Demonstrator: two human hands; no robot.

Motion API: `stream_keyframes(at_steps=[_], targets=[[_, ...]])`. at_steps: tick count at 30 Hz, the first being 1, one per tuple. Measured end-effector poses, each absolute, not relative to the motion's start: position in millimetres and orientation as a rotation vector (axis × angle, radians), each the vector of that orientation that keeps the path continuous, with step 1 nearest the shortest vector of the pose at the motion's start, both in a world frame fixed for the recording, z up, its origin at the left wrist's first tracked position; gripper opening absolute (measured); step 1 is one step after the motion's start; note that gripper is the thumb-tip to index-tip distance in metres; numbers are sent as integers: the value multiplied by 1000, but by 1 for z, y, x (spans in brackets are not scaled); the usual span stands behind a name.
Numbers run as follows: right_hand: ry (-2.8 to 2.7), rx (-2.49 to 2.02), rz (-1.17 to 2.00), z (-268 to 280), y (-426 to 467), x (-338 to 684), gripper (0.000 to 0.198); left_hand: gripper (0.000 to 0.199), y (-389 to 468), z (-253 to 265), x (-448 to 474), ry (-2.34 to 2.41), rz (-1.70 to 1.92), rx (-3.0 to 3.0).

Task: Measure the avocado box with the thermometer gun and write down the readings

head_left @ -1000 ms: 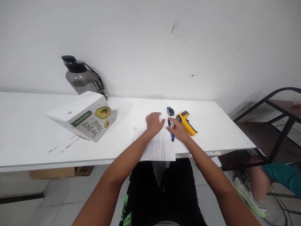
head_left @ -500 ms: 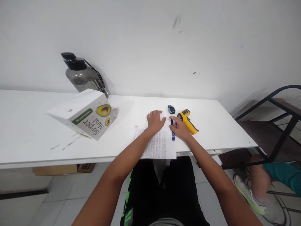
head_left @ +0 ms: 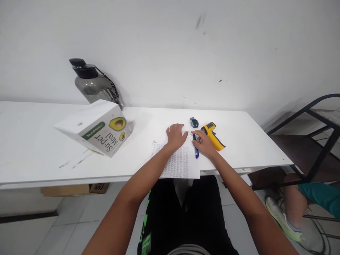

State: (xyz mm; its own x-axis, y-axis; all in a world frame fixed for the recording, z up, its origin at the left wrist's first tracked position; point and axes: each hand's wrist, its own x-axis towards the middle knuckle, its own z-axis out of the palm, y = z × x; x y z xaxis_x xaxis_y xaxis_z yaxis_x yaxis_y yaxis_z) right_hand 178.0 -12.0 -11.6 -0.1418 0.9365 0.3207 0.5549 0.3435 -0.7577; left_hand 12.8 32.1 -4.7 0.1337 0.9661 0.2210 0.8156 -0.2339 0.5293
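A sheet of paper covered in rows of writing [head_left: 174, 166] lies at the table's front edge. My left hand [head_left: 176, 137] rests over its top part, palm down, fingers bent and apart, holding nothing. A blue pen [head_left: 196, 153] lies on the table by the sheet's right edge. My right hand [head_left: 204, 144] is over the pen, thumb and index finger apart, the thumb across the barrel; it does not grip it. Just right of that hand is a yellow infrared thermometer gun [head_left: 217, 141], partly behind the fingers. A small watch with a teal strap [head_left: 194, 122] lies beyond both hands.
On the left of the white table [head_left: 34, 141] stands a white box with avocado pictures [head_left: 106, 136], a grey bottle [head_left: 91, 86] behind it. A wall closes the far side. At right are a dark metal-framed chair [head_left: 316, 152] and another person's leg [head_left: 294, 202].
The view has shifted very slightly. Both hands and the things on the table stay as they were.
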Motion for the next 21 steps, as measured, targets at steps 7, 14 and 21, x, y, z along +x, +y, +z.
stream_keyframes(at_steps=[7,14,21], targets=[[-1809,-1293,602,-14,-11,179,37,39,33,-6,13,1745,777,2141],[-1810,-1288,602,-15,-10,180,36,38,34,-9,13,1750,807,2141],[-1796,-1312,607,-16,-10,180,35,38,33,-8,14,1735,816,2138]])
